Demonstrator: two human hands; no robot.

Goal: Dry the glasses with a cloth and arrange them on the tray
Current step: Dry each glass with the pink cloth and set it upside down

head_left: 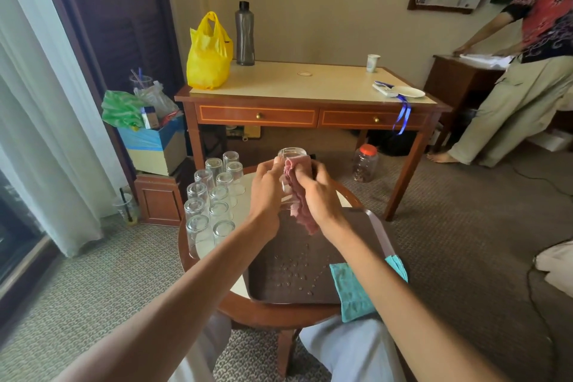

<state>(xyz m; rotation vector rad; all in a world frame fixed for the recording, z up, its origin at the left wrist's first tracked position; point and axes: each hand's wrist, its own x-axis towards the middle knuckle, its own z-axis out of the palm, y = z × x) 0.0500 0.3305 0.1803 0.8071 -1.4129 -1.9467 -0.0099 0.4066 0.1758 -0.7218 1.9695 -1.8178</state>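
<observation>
Behind pink cloth (302,215), glass (292,154) half hidden, seemingly inverted

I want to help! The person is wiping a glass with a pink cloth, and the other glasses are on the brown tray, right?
Not quite. The head view shows the other glasses on the round table beside the brown tray, not on it. The pink cloth wiping a glass is right.

Pink cloth (298,195) hides glass's (291,154) middle; bystander's (541,25) head cropped.

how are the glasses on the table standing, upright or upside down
Upside down: the glasses stand rim-down on the round table, their thick bases facing up.
</observation>
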